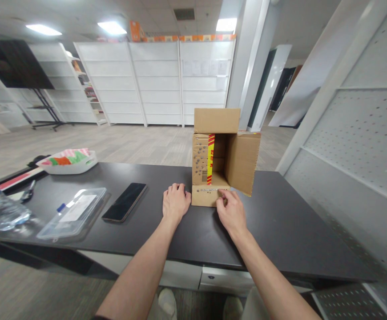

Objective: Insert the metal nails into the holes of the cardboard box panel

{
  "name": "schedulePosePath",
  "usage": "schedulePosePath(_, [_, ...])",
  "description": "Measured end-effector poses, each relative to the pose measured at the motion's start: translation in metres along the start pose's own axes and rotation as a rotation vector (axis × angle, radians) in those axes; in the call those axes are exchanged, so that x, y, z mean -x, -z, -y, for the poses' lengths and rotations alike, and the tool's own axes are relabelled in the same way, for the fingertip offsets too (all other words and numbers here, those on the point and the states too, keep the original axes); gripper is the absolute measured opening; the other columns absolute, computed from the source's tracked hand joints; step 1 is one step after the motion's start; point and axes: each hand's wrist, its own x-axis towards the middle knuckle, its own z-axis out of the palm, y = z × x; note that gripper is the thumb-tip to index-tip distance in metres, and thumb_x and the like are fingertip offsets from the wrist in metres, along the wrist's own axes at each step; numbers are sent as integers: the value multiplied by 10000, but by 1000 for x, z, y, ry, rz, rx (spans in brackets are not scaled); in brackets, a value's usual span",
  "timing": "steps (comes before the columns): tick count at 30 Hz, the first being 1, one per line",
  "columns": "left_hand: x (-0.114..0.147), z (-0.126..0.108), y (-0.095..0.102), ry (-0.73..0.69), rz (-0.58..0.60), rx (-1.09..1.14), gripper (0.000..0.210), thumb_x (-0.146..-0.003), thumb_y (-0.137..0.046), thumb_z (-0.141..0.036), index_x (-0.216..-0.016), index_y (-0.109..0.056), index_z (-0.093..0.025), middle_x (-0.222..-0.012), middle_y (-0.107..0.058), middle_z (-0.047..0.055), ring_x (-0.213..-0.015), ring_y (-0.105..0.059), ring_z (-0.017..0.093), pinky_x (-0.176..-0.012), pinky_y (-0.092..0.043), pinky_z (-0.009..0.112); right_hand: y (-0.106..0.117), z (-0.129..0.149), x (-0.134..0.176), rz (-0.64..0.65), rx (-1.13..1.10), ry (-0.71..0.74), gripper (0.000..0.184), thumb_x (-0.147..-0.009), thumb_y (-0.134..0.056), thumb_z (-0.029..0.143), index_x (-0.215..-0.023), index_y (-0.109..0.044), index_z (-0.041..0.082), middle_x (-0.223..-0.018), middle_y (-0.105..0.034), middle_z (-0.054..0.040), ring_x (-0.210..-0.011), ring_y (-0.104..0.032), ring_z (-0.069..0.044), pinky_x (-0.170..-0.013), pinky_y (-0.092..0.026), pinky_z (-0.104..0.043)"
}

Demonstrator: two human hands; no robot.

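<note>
Your cardboard box (231,153) stands on the dark desk (280,222) just right of 12 o'clock, open side toward you. Its right flap swings out at 1 o'clock; its bottom flap (202,200) points to 6 o'clock and bears a row of small round pieces (210,190). Your right hand (232,212) has its bent fingertips at that row's right end; whether they grip anything cannot be told. Your left hand (176,202) lies palm down just beside the bottom flap's left edge, fingers loosely bent; the palm is hidden, so its grip cannot be told. A phone (125,202) lies at 11 o'clock, a clear plastic case (75,218) at 10.
</note>
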Motion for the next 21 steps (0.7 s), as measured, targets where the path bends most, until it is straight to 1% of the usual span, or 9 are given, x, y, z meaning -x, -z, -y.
schedulePosePath(9, [-1,-1,0,12,15,-2,325,-933,-434,-286,-1173,-642,-215,-1204,-636,104,-1122,-559,253,-971,-399,389,0,0,0,2,15,7,365,-869,-451,240,-1119,-705,164,-1044,-681,-108,-903,-649,-250,-850,-514,-399])
schedulePosePath(15, [-1,-1,-2,14,4,-5,329,-930,-434,-278,-1170,-648,-211,-1203,-637,105,-1125,-560,255,-965,-404,387,-1,1,0,23,48,20,377,-873,-444,235,-1146,-690,148,-1068,-671,-118,-953,-650,-262,-878,-511,-408])
schedulePosePath(21, [-1,0,-1,4,-2,-2,324,-929,-432,-275,-1158,-649,-204,-1189,-641,104,-1111,-565,260,-955,-409,392,-1,1,1,10,89,49,352,-867,-460,216,-1135,-681,156,-1054,-668,-114,-917,-646,-243,-835,-509,-370])
